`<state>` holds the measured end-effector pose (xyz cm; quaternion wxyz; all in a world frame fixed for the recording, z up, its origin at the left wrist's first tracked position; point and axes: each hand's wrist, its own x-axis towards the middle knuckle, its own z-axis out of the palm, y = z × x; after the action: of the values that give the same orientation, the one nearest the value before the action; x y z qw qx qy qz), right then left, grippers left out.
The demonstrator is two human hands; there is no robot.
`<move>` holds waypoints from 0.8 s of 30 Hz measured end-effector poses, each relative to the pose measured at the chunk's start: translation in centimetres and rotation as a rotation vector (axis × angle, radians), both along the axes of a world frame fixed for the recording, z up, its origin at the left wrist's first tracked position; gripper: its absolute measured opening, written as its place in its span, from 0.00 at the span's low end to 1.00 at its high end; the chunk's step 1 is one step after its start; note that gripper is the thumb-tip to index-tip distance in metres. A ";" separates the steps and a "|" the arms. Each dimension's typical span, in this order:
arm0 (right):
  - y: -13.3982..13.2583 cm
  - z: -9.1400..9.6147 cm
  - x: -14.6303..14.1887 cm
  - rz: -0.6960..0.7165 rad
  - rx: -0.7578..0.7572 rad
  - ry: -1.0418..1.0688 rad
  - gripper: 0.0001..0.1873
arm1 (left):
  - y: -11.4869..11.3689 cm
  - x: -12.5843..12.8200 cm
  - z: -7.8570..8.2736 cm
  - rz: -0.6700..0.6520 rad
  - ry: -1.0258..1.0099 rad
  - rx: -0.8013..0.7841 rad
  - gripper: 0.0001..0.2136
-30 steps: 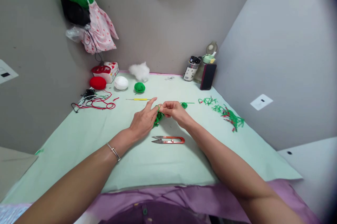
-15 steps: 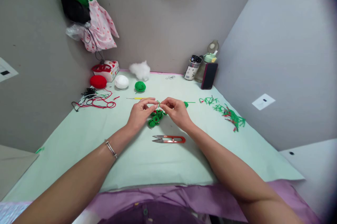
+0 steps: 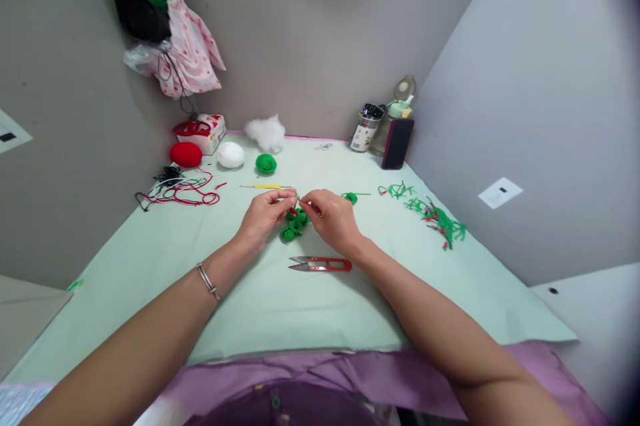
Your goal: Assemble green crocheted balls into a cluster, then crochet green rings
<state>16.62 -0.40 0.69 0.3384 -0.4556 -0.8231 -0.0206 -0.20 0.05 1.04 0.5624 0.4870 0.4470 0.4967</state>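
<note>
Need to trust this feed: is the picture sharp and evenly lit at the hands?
Head view: soft even light, no glare; walls bend at the edges, right edge darkens; the green yarn piece between left hand and right hand shows little detail.

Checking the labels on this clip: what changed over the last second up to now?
The left hand drew back leftward off the green yarn piece, uncovering it, and curled its straight finger in. Both hands now pinch the piece's top. The right hand barely moved. The scissors and crochet hook stayed put.
</note>
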 end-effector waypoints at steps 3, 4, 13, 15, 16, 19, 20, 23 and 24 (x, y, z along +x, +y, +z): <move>0.0 0.1 -0.2 -0.041 0.134 -0.205 0.16 | -0.1 0.1 0.2 -0.012 -0.031 -0.037 0.13; 0.0 0.1 -0.2 -0.058 0.171 -0.259 0.18 | -0.1 0.2 0.2 -0.016 -0.044 -0.050 0.12; 0.6 -0.3 0.4 -0.107 -0.025 0.023 0.09 | -0.1 -0.2 0.2 -0.100 -0.290 -0.133 0.07; 0.7 0.0 0.4 -0.092 -0.173 0.202 0.07 | 0.1 -0.3 0.2 -0.122 -0.347 -0.155 0.07; 0.7 0.2 0.4 -0.076 -0.253 0.289 0.06 | 0.2 -0.3 0.3 -0.124 -0.373 -0.165 0.07; 0.8 0.9 0.3 -0.021 -0.457 0.526 0.08 | 0.5 -0.4 0.4 -0.102 -0.459 -0.194 0.04; 0.9 1.1 0.3 -0.001 -0.498 0.588 0.09 | 0.6 -0.5 0.5 -0.096 -0.492 -0.203 0.03; 1.0 1.4 0.5 0.052 -0.565 0.717 0.11 | 0.8 -0.8 0.9 -0.121 -0.597 -0.226 0.05; 1.1 1.4 0.5 0.067 -0.579 0.746 0.12 | 0.8 -1.0 1.0 -0.143 -0.631 -0.235 0.07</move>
<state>17.14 0.68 2.13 0.4705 -0.4807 -0.6314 0.3858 -1.19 0.87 2.05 0.7586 0.2715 0.2700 0.5272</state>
